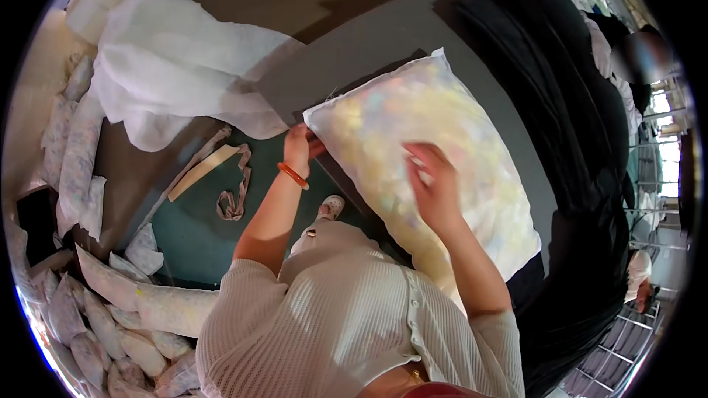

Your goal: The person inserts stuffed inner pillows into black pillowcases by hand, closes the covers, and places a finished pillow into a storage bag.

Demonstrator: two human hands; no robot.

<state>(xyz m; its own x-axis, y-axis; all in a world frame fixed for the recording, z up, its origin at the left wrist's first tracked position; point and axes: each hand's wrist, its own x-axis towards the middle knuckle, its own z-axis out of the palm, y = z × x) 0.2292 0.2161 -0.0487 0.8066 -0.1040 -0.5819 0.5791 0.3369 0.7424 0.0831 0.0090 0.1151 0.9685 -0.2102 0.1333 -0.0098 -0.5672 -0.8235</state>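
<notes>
A plump, pale pillow (472,147) lies in front of me, with yellow, pink and blue filling showing through its thin white cover. At its left edge, near a corner with loose threads, my left hand (299,146) is closed on the fabric; some fingertips are hidden by the edge. An orange bracelet (293,175) circles that wrist. Over the middle of the pillow is my right hand (434,183), slightly blurred, its thumb and bent fingers apart with nothing plainly held. Whether it touches the cover is unclear.
The pillow rests on a grey tabletop (398,29). White sheer cloth (177,66) drapes to the left, black fabric (546,88) is heaped on the right. Many stuffed pillows (103,324) pile up at lower left. A fabric strip (234,203) lies on the green floor. Another person (639,276) is at far right.
</notes>
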